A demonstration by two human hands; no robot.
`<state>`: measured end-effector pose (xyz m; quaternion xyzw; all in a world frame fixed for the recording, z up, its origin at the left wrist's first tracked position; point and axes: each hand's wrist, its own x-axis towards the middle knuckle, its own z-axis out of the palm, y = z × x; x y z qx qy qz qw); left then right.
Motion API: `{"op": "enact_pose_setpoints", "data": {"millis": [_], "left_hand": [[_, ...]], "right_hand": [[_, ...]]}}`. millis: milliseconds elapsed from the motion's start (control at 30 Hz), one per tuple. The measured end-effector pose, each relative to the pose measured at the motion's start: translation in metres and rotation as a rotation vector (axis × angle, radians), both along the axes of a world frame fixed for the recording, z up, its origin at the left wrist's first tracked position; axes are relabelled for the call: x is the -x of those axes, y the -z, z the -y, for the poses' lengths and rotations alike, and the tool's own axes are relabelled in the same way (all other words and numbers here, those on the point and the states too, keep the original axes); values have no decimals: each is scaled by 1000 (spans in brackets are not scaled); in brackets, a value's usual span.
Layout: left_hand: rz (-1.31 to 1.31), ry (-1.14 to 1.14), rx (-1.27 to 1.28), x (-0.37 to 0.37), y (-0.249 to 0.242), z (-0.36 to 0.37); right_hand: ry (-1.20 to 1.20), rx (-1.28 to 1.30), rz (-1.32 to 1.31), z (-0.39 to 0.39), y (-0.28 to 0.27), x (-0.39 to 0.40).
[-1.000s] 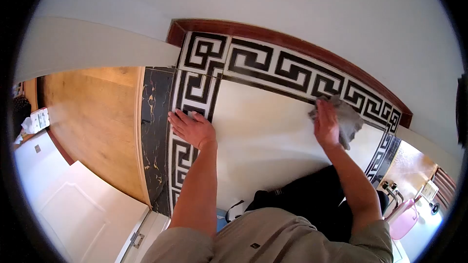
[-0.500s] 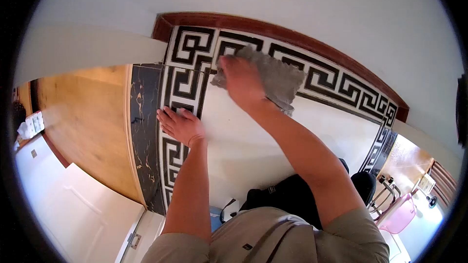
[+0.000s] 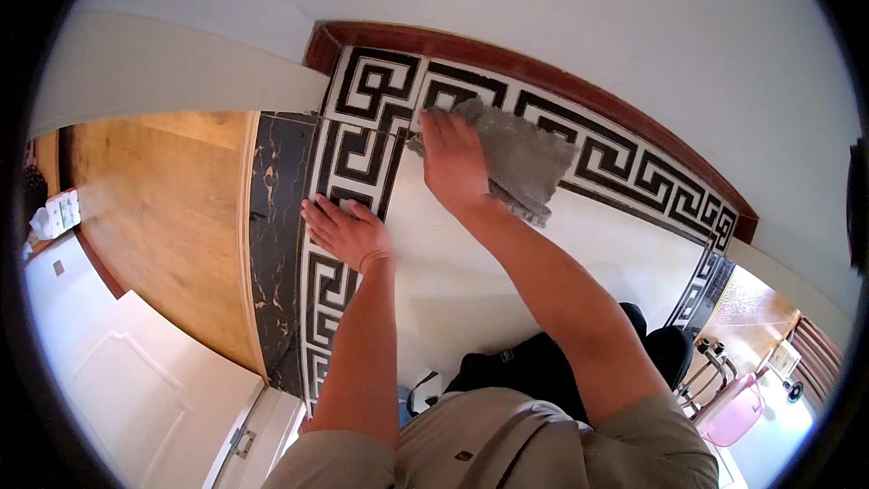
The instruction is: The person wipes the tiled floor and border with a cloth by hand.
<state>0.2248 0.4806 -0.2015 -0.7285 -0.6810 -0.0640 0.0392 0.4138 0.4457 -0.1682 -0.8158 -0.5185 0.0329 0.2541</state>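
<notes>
My right hand [image 3: 455, 163] presses on a grey rag [image 3: 529, 154], which lies spread and crumpled along the patterned border at the far side of the floor. Its fingers point away from me on the rag's left part, and some of the cloth is hidden beneath the palm. Palm down on the left border strip, my left hand [image 3: 351, 234] rests with its fingers spread and nothing in it. Between my arms are pale floor tiles [image 3: 434, 258], edged by a black-and-white key-pattern border [image 3: 362, 158].
A dark red skirting board [image 3: 543, 77] runs along the wall behind the border. On the left, a black marbled strip [image 3: 279, 226] meets a wood floor [image 3: 163, 217] and a white door [image 3: 163, 389]. At right stand a pink basin [image 3: 735, 412] and metal tubing [image 3: 715, 371].
The view has shifted slightly, so the floor sits further right. My right hand and the rag have slid a little left and nearer along the border. My left hand stays on the border strip.
</notes>
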Motion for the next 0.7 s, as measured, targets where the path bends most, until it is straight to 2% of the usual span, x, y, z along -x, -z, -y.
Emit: {"op": "enact_pose_setpoints", "data": {"millis": [167, 300, 367, 467, 600, 700], "left_hand": [[-29, 6, 22, 1, 0, 0], [-35, 13, -8, 2, 1, 1], [-34, 11, -2, -2, -2, 2], [-8, -2, 14, -6, -8, 3], [-21, -5, 4, -5, -7, 3], [-33, -14, 4, -6, -7, 1]], "right_hand": [[5, 120, 59, 28, -3, -11], [88, 31, 176, 102, 5, -47], [88, 112, 199, 146, 0, -67], [128, 88, 207, 198, -5, -90], [173, 80, 222, 207, -1, -85], [178, 20, 193, 162, 9, -62]]}}
